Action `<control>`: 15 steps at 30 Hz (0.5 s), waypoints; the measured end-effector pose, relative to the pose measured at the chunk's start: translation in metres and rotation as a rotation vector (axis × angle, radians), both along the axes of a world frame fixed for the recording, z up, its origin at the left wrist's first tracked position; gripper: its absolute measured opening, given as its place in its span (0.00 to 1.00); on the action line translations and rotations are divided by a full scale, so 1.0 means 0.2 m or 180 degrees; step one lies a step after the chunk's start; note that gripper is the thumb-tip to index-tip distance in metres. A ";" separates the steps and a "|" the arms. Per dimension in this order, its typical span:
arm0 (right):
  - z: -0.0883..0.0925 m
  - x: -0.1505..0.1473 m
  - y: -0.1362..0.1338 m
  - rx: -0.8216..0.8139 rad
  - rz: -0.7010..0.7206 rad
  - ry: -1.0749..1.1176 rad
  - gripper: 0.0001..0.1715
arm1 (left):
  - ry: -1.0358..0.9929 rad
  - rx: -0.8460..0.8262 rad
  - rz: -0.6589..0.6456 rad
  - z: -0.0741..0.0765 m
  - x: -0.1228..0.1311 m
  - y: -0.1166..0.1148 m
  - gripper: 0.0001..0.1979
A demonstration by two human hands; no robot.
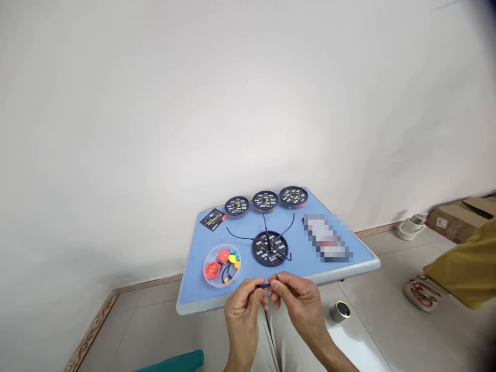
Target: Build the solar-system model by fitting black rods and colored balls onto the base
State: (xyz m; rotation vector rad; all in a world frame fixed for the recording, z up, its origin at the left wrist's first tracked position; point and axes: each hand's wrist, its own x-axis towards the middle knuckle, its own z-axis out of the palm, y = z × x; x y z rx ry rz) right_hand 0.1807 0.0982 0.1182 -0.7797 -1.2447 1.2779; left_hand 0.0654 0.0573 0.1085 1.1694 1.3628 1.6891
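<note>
The left hand (243, 310) and right hand (298, 305) are raised together just beyond the near table edge, above the person's lap. Both grips are closed: the thumb and forefinger of each hand press inward on a small dark piece (262, 285), the left at its left end and the right close to its right end. The piece is too small to identify and is partly hidden by the fingers.

Status of the blue table (194, 258): three round black discs stand in a row along the far edge, left (236, 206), centre (265, 201), right (293, 196). No wires extend from them. A fourth disc (270, 248) lies mid-table, nearest the hands, with black wires (240, 235) running from it across the surface. A clear tub (205, 266) at near left holds two red balls (212, 269), yellow beads (232, 258) and a black wire. A printed card (213, 219) lies at far left, and a pixelated packet (327, 237) at right.

On the floor at near right stands a small can (340, 311). A yellow garment (461, 263) enters at the right edge.
</note>
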 end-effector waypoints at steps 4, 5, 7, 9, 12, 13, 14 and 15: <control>0.00 0.06 0.04 -0.0025 0.0162 -0.0241 0.10 | 0.0057 -0.0023 -0.0026 -0.01 0.02 0.05 0.08; 0.01 0.08 0.06 0.0017 0.0226 -0.0358 0.09 | 0.0104 -0.0003 -0.0036 0.00 0.03 0.07 0.09; 0.05 0.12 0.11 0.0162 0.0341 -0.0656 0.08 | 0.0151 0.0054 -0.0080 0.01 0.04 0.11 0.09; 0.10 0.16 0.15 0.0321 0.0380 -0.0957 0.06 | 0.0158 0.0104 -0.0123 0.03 0.05 0.15 0.09; 0.13 0.15 0.20 0.0502 0.0210 -0.1289 0.07 | 0.0106 0.0055 -0.0105 0.05 0.07 0.22 0.10; 0.13 0.14 0.21 0.0578 0.0121 -0.1374 0.08 | 0.0025 0.0001 -0.0070 0.05 0.07 0.24 0.10; 0.12 0.13 0.21 0.0676 0.0006 -0.1456 0.09 | -0.0079 -0.0057 -0.0045 0.05 0.07 0.26 0.11; 0.11 0.11 0.22 0.0791 -0.0135 -0.1530 0.09 | -0.0190 -0.0112 -0.0041 0.05 0.07 0.29 0.11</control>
